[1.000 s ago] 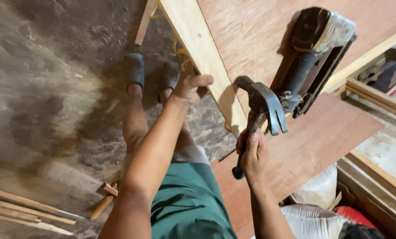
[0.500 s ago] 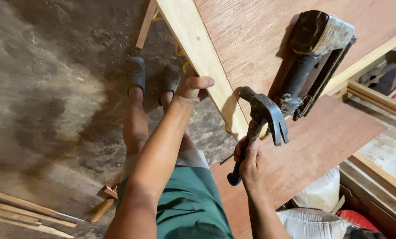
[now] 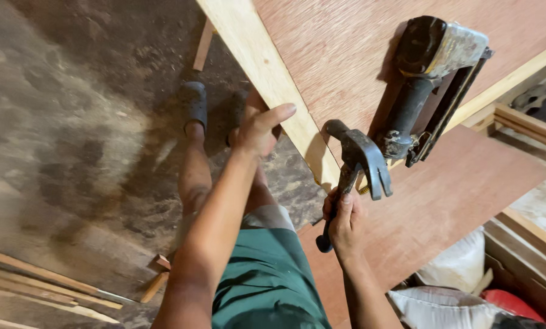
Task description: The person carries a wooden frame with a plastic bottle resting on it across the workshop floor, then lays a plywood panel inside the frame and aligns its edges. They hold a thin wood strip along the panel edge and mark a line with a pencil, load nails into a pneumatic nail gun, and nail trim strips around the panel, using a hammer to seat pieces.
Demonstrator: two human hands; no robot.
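While right hand (image 3: 345, 222) grips hammer (image 3: 353, 173) | left hand (image 3: 257, 131) open at batten (image 3: 267, 73) | white sacks (image 3: 449, 292) contents hidden

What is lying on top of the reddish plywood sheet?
A nail gun lies on the reddish plywood sheet, beside the pale wood strip along its edge. The right hand holds a claw hammer above it. The surface under the gun is hidden.

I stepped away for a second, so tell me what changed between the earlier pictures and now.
The left hand let go of the pale wooden strip edging the board; its fingers now hang open just beside it. The right hand brought the claw hammer a little lower and toward the body. The nail gun stayed lying on the reddish plywood sheet, and the right hand kept its grip on the hammer handle.
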